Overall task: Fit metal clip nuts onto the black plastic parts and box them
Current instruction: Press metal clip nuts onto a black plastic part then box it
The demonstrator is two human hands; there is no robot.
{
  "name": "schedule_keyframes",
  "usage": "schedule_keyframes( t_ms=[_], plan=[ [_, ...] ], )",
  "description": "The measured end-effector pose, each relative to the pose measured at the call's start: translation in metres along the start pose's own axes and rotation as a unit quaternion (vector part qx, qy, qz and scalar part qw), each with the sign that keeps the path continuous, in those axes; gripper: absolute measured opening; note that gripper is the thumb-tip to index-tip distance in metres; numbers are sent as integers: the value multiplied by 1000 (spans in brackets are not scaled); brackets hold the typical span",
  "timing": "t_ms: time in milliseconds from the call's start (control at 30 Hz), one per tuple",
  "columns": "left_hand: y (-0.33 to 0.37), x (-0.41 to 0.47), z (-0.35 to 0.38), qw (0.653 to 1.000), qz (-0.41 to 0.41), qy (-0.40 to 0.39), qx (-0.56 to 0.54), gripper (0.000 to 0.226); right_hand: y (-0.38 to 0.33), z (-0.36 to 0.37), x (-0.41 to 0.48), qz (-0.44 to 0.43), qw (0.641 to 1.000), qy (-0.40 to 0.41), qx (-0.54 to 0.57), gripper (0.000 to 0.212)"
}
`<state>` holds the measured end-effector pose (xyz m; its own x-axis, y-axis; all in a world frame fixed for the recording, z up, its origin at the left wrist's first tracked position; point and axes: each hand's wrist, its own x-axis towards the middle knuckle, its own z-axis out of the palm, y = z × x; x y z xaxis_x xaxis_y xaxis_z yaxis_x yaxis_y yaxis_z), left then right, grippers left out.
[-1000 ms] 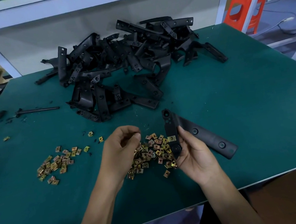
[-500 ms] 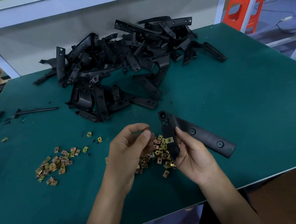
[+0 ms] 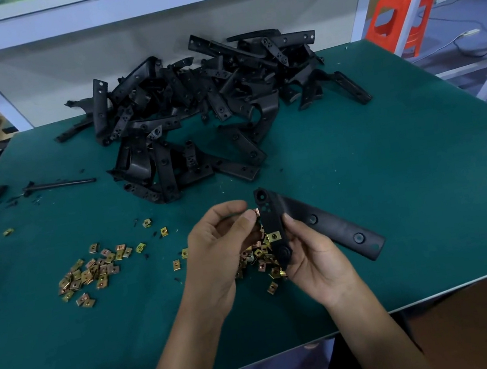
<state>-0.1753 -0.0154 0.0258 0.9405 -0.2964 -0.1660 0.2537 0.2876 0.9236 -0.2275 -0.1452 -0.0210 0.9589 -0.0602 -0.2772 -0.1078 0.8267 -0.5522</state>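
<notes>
My right hand (image 3: 313, 256) grips an angled black plastic part (image 3: 330, 225) by its short arm, above the green table (image 3: 393, 181). One brass clip nut (image 3: 274, 236) sits fitted on that arm. My left hand (image 3: 217, 251) pinches another clip nut (image 3: 256, 212) between thumb and fingertips, touching the left edge of the part near its top. Under both hands lies a pile of loose clip nuts (image 3: 260, 261). A big heap of black plastic parts (image 3: 199, 108) fills the back of the table.
A second scatter of clip nuts (image 3: 91, 272) lies to the left, with a few strays nearby. A thin black rod (image 3: 59, 184) rests at the far left. A cardboard box (image 3: 484, 325) stands below the table's front right edge. An orange stool (image 3: 400, 18) is behind.
My left hand lifted from the nut pile with a clip nut and moved right to the edge of the part. My right hand kept the part nearly still.
</notes>
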Motion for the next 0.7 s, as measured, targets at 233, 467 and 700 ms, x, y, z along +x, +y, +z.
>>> schedule_keyframes(
  t_ms=[233, 467, 700],
  plan=[
    [3, -3, 5, 1000, -14, 12, -18, 11, 4, -5, 2, -10, 999, 1, -44, 41],
    [9, -8, 3, 999, -4, 0, 44, 12, 10, 0, 0, -23, 995, 37, -94, 41],
    [-15, -9, 2, 983, 5, -89, 158, 33, -2, -3, -57, -69, 989, 63, -118, 20]
  ],
)
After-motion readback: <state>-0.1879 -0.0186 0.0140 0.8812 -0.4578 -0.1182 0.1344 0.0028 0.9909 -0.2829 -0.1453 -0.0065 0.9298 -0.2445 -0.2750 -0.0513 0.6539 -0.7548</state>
